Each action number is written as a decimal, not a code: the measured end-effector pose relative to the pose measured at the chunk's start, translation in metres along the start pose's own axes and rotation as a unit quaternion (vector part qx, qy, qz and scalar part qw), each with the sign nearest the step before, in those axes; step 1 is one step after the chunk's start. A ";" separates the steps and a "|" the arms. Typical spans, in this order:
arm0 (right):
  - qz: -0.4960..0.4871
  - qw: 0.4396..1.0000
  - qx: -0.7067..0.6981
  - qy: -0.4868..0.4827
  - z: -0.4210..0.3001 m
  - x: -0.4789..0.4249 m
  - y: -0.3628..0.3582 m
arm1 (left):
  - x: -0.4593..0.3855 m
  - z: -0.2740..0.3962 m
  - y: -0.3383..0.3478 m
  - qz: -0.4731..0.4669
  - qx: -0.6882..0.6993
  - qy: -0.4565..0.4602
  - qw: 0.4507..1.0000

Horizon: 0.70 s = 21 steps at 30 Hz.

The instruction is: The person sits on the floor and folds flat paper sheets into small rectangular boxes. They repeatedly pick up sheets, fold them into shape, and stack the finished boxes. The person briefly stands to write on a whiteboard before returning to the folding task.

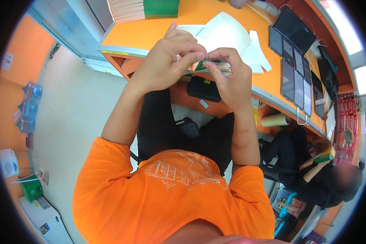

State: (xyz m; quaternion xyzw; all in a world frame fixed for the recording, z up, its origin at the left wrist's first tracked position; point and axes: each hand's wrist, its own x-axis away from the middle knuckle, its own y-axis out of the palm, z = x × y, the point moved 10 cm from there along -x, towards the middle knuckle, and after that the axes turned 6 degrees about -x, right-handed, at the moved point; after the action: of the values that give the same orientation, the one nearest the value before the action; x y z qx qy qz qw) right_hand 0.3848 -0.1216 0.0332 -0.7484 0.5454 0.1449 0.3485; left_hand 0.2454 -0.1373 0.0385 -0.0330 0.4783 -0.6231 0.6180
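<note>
My left hand (177, 59) and my right hand (231, 71) meet just over the desk's front edge. Between their fingertips is a small green, orange and white printed card or folded paper (200, 65). The right thumb presses on its green face, and the left thumb and forefinger pinch at its upper edge. My fingers cover much of it, so its full shape is hidden. Just beyond the hands lie white paper sheets (222, 30), some overlapping. A large stack of green and cream printed pieces (160, 9) stands at the desk's far left.
Several phones (288, 77) and a dark tablet (294, 30) lie with cables on the right of the orange desk (140, 33). A black case (203, 88) sits beneath the desktop. A co-worker (320, 180) sits at right, holding green and orange pieces. Water bottles (27, 108) line the left wall.
</note>
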 end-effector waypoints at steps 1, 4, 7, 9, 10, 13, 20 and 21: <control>0.004 0.999 -0.037 0.004 0.003 -0.001 -0.003 | -0.002 0.005 -0.001 -0.007 -0.016 0.019 1.000; 0.044 0.987 -0.154 0.017 0.012 -0.004 -0.015 | -0.006 0.027 -0.028 0.155 -0.046 0.095 0.982; 0.105 0.951 -0.288 0.041 0.000 -0.011 -0.027 | 0.023 0.008 -0.043 0.353 0.070 -0.007 0.933; 0.103 0.916 -0.379 0.081 -0.009 -0.012 -0.023 | 0.022 0.017 -0.013 0.265 0.112 -0.016 0.958; 0.074 0.930 -0.349 0.084 -0.015 -0.014 -0.018 | 0.022 0.019 -0.003 0.278 0.149 -0.008 0.949; 0.026 0.909 -0.408 0.083 -0.016 -0.019 0.000 | 0.016 0.016 0.009 0.281 0.234 -0.002 0.931; 0.002 0.986 -0.155 0.058 -0.062 -0.013 -0.037 | 0.010 0.009 0.011 0.221 0.321 -0.034 0.920; 0.062 0.994 -0.082 0.028 -0.067 -0.010 -0.066 | 0.011 0.001 0.012 0.224 0.347 -0.068 0.908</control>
State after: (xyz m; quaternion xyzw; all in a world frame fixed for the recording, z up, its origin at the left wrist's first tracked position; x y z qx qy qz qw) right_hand 0.4313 -0.1494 0.1111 -0.7430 0.5865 0.1892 0.2612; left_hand 0.2525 -0.1447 0.0253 0.2487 0.1836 -0.5911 0.7450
